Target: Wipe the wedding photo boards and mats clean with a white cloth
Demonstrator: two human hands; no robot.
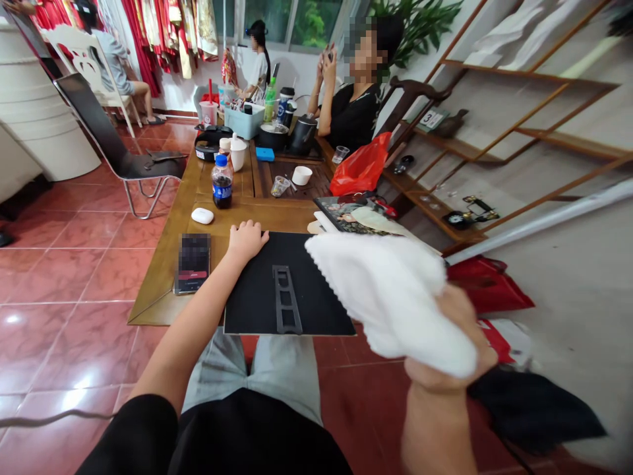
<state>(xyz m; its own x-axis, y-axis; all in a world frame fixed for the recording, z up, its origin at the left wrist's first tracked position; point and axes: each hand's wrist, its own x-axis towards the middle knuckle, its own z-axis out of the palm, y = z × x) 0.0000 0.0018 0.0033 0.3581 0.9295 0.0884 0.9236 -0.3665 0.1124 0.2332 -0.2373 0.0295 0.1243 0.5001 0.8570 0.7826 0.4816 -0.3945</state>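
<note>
Bearing on the far left corner of a black board (316,290), the seated person's left hand (248,241) lies with its fingers loosely bent; from where I stand I cannot tell whether they grip the edge or merely press. The right hand (475,336), raised beyond the board's right side, has its fingers closed around a bunched white cloth (386,290). The cloth is blurred and covers part of the board's right edge from view, so I cannot say whether the two touch.

The board lies flat on the worktop (163,264), a slotted black strip (285,288) along its middle. Its near edge seems to jut out over the person's lap, and that looks to me like the weak spot: a firm push down there, with the left hand light at the corner, could tip or slide it off. The cloth's loose folds might also snag the strip if dragged across its slots.

Left of the board, close by the forearm, lies a phone (194,264); an elbow swung outward could nudge it. Beyond the board's far left corner stand a white case (202,216) and a blue-capped bottle (222,185), which a sudden shove of the board away from the lap might topple.
</note>
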